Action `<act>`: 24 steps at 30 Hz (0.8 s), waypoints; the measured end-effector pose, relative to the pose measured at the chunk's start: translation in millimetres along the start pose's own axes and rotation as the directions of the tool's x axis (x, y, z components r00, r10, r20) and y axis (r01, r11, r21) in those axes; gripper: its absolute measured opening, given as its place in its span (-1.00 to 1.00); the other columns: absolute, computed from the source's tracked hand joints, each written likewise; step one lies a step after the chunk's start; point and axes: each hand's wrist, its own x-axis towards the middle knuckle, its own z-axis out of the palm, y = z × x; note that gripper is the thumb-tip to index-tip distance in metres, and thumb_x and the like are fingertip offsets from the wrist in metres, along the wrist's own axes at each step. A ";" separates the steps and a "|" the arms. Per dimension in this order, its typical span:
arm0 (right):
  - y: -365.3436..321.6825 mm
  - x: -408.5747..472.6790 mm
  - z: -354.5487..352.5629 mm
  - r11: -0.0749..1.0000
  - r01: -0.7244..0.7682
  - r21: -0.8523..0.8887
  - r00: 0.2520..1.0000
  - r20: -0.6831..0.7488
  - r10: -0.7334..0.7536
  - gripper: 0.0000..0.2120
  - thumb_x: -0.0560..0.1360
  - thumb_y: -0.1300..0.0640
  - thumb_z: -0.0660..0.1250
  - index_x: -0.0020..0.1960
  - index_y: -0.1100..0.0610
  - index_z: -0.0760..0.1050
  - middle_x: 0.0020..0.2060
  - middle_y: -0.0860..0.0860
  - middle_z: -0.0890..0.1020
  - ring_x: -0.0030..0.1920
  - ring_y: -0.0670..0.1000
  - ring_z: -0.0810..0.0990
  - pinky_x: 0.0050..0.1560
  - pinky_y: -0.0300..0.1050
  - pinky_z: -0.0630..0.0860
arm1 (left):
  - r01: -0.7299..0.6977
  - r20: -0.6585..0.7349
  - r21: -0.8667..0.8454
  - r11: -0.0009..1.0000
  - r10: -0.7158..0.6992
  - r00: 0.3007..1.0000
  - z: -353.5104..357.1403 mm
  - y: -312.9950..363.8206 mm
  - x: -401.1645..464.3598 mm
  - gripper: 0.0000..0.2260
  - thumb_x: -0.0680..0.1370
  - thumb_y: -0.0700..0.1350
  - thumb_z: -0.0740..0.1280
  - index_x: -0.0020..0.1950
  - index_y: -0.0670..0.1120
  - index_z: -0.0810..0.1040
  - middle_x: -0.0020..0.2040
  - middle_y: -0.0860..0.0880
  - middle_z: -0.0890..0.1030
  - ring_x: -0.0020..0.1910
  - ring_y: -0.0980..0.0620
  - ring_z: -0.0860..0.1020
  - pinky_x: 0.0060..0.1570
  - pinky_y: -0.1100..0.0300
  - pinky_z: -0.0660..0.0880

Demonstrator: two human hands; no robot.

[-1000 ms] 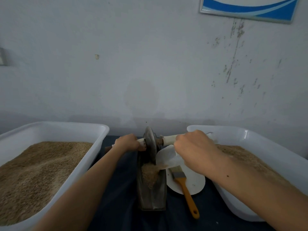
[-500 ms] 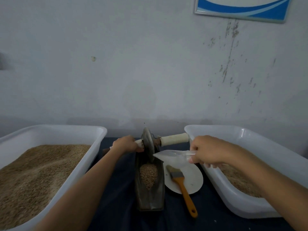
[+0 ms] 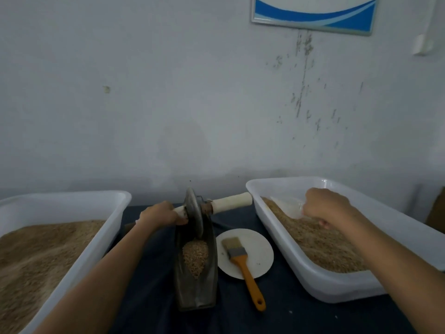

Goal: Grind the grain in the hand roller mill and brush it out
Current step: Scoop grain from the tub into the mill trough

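Mill handle (image 3: 179, 210) gripped by left fingers (image 3: 179, 219), right fingers (image 3: 323, 222) curled on scoop (image 3: 287, 206)

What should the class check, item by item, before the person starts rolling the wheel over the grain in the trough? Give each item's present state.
1. Grain pile lies inside the trough: ok.
2. Left hand grips the wheel's left handle: ok.
3. Right hand on the wheel's right handle: not ok; it holds the scoop in the right tub.
4. Wheel stands upright in the trough: ok.
5. Brush on the plate, out of the trough: ok.
6. Trough steady on the cloth: cannot tell.
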 end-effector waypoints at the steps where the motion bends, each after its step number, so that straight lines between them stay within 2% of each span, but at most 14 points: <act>1: -0.8 2.8 4.1 0.997 -0.006 -0.083 1.000 -0.010 0.005 -0.89 0.54 0.24 0.18 -0.10 0.16 0.48 -0.30 0.02 0.51 -0.36 -0.02 0.46 -0.34 -0.20 0.38 | -0.003 -0.004 0.009 1.000 0.003 1.000 0.2 0.5 -0.2 -0.61 0.41 0.19 0.41 0.06 -0.07 0.54 -0.01 -0.05 0.57 -0.04 -0.04 0.53 0.01 0.08 0.47; 5: -2.0 14.2 10.8 0.964 -0.032 -0.265 0.999 -0.006 0.031 -0.83 0.49 0.26 0.19 -0.26 0.11 0.39 -0.28 -0.02 0.46 -0.33 -0.04 0.41 -0.20 -0.18 0.35 | -0.014 -0.017 0.027 1.000 0.014 1.000 0.2 -0.2 0.5 -0.62 0.41 0.19 0.41 0.06 -0.05 0.56 -0.02 -0.03 0.58 -0.04 -0.02 0.53 -0.02 0.10 0.46; 7: -4.2 17.9 12.6 0.951 -0.025 -0.308 0.996 0.069 0.049 -0.84 0.49 0.21 0.25 -0.26 0.11 0.40 -0.28 -0.03 0.46 -0.34 -0.05 0.41 -0.31 -0.20 0.33 | -0.020 -0.012 0.032 0.999 0.020 1.000 -0.4 -0.4 1.2 -0.61 0.42 0.19 0.41 0.07 -0.06 0.56 -0.01 -0.04 0.59 -0.03 -0.03 0.54 0.02 0.09 0.47; 9: -7.4 22.6 17.2 0.946 -0.028 -0.323 0.988 0.138 0.076 -0.92 0.51 0.18 0.28 -0.16 0.14 0.47 -0.28 -0.02 0.46 -0.35 -0.05 0.42 -0.40 -0.20 0.31 | -0.020 -0.014 0.033 0.999 0.021 1.000 -0.1 -0.6 1.4 -0.60 0.42 0.20 0.40 0.09 -0.07 0.57 0.00 -0.04 0.59 -0.02 -0.04 0.54 0.02 0.09 0.47; 11: -9.5 28.8 25.1 0.958 -0.025 -0.285 0.986 0.152 0.071 -0.92 0.51 0.19 0.29 -0.01 0.15 0.52 -0.29 -0.01 0.45 -0.38 -0.06 0.41 -0.43 -0.21 0.31 | -0.013 -0.024 0.027 1.000 0.013 1.000 0.7 -0.6 1.0 -0.59 0.42 0.21 0.40 0.08 -0.07 0.57 -0.03 -0.03 0.58 -0.04 -0.04 0.54 -0.01 0.10 0.47; 12: -9.9 33.2 29.9 0.966 -0.028 -0.256 0.987 0.149 0.068 -0.93 0.51 0.20 0.28 -0.02 0.15 0.51 -0.31 -0.01 0.44 -0.40 -0.06 0.40 -0.43 -0.21 0.31 | -0.007 -0.028 0.026 1.000 0.008 1.000 1.0 -0.7 0.7 -0.59 0.41 0.22 0.40 0.06 -0.07 0.56 -0.04 -0.03 0.58 -0.04 -0.04 0.54 -0.02 0.11 0.47; 13: -10.1 35.6 34.6 0.973 -0.023 -0.229 0.988 0.141 0.057 -0.96 0.51 0.22 0.27 -0.10 0.15 0.49 -0.33 -0.01 0.42 -0.41 -0.06 0.38 -0.42 -0.22 0.31 | -0.003 -0.029 0.028 1.000 0.004 1.000 1.0 -0.7 0.6 -0.59 0.41 0.23 0.40 0.05 -0.07 0.56 -0.04 -0.03 0.59 -0.05 -0.04 0.55 -0.02 0.10 0.47; 15: -10.8 40.0 44.7 0.987 -0.039 -0.158 0.992 0.110 0.057 -0.82 0.51 0.25 0.24 -0.27 0.13 0.40 -0.37 -0.01 0.39 -0.42 -0.06 0.35 -0.41 -0.23 0.30 | -0.002 -0.021 0.033 0.999 0.003 1.000 1.1 -0.7 0.8 -0.60 0.41 0.23 0.40 0.03 -0.06 0.56 -0.04 -0.04 0.59 -0.05 -0.04 0.55 0.00 0.09 0.48; 17: -11.2 44.5 52.6 0.996 -0.036 -0.086 0.994 0.101 0.044 -0.76 0.52 0.25 0.23 -0.32 0.12 0.36 -0.36 -0.01 0.38 -0.40 -0.05 0.36 -0.38 -0.23 0.31 | -0.004 -0.017 0.037 0.999 0.005 1.000 1.0 -0.8 1.0 -0.61 0.41 0.22 0.41 0.01 -0.06 0.55 -0.05 -0.03 0.59 -0.06 -0.03 0.55 0.00 0.09 0.48; 20: -10.8 48.5 62.8 1.000 -0.010 -0.019 0.992 0.127 0.012 -0.84 0.58 0.23 0.19 -0.13 0.18 0.50 -0.27 0.02 0.44 -0.24 0.00 0.47 -0.31 -0.21 0.36 | -0.004 -0.015 0.040 0.999 0.005 1.000 1.4 -0.7 0.6 -0.62 0.41 0.23 0.40 0.00 -0.05 0.54 -0.05 -0.03 0.58 -0.06 -0.03 0.54 0.01 0.08 0.48; 22: -10.0 48.9 66.7 1.000 0.001 0.003 0.992 0.129 -0.001 -0.82 0.60 0.22 0.14 -0.03 0.21 0.52 -0.23 0.03 0.46 -0.19 0.02 0.48 -0.30 -0.20 0.37 | -0.002 -0.021 0.041 0.999 0.003 1.000 1.9 -0.9 -0.1 -0.62 0.42 0.23 0.39 -0.02 -0.05 0.53 -0.05 -0.04 0.58 -0.06 -0.03 0.54 0.00 0.08 0.48; 24: -8.5 46.9 64.9 1.000 0.001 0.029 0.994 0.109 -0.005 -0.77 0.61 0.23 0.12 -0.20 0.18 0.43 -0.29 0.03 0.42 -0.28 0.01 0.44 -0.40 -0.21 0.30 | -0.005 -0.025 0.039 0.999 0.006 1.000 2.0 -0.8 -0.4 -0.63 0.42 0.23 0.38 -0.03 -0.06 0.53 -0.05 -0.04 0.58 -0.06 -0.04 0.54 -0.02 0.09 0.47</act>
